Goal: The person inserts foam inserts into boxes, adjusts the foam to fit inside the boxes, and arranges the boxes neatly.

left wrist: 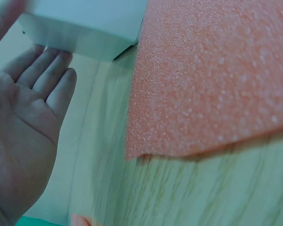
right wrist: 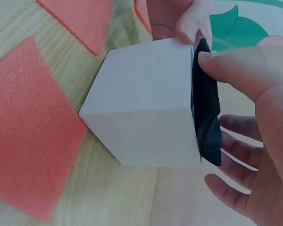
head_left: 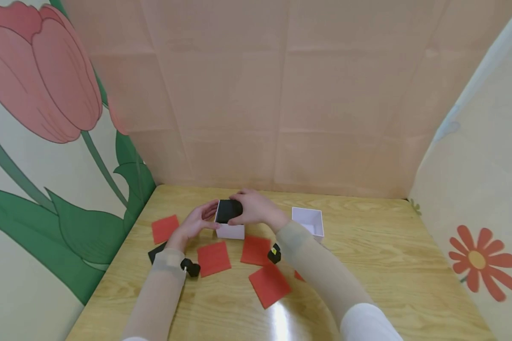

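Note:
A small white box [head_left: 230, 231] stands upright near the table's back edge, between both hands. Over its open top lies a black foam square [right wrist: 208, 108], its edge bent and standing partly proud of the rim. My right hand [head_left: 256, 208] holds this square by its edges, thumb on one side and fingers on the opposite one. My left hand [head_left: 196, 222] rests against the box's left side; in the left wrist view its fingers [left wrist: 52, 75] are nearly straight, and the thumb lies near the rim. What is inside the box is hidden.
Several red foam squares [head_left: 214, 258] lie scattered on the wooden table [head_left: 392, 265] in front of the box. A second white box [head_left: 308, 220], open at the top, stands to the right. A dark flat piece [head_left: 157, 251] is partly covered by my left forearm.

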Demonstrator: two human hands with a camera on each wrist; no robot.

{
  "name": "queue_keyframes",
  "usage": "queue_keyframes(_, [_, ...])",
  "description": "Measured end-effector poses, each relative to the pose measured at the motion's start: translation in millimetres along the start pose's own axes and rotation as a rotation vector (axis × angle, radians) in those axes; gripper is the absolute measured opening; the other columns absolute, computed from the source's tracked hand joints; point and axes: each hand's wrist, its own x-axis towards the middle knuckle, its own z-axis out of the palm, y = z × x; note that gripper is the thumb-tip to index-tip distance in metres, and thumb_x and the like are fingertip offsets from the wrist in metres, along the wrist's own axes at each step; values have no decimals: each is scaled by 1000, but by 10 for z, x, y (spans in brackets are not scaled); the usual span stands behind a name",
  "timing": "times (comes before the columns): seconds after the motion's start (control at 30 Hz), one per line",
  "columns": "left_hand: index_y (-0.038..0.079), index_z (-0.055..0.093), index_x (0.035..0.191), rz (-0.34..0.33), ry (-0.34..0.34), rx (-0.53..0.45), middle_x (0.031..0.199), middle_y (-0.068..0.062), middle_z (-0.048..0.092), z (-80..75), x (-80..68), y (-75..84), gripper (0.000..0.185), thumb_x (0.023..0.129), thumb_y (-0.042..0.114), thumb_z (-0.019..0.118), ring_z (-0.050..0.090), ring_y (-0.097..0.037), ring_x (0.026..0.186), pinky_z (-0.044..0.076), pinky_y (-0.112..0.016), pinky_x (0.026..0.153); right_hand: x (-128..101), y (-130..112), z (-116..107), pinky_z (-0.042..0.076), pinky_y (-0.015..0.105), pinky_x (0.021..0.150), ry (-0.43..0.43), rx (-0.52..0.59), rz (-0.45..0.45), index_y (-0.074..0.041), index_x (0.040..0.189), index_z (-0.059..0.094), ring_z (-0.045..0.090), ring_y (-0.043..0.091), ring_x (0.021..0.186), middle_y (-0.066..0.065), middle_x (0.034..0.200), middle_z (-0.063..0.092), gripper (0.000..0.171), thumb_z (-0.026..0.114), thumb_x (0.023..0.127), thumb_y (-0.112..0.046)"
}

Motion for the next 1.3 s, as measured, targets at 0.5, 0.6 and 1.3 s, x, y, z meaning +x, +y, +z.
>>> queue_keyframes(0.5, [2,32,167,-7,0,-15,170,-20,35,-7,11,-15,88,93,1,79,32,-38,157,25,-51,128,68,33,79,54,43,105,13,-3,14,-18,152,61,60,26,124,8,147,58,81,82,87,-61])
queue_keyframes(0.6, [3,32,167,-12,2,-5,170,-20,35,-10,10,-26,88,94,3,80,33,-38,157,25,-52,128,70,55,108,54,43,105,8,-15,20,-18,153,61,59,27,126,7,149,58,84,82,86,-64])
queue_keyframes(1.3, [2,31,167,-15,-1,31,171,-20,33,-34,-43,-46,89,94,6,81,32,-40,157,25,-53,127,-98,171,162,41,53,120,72,150,66,-13,163,47,46,35,149,14,167,40,90,81,91,-56])
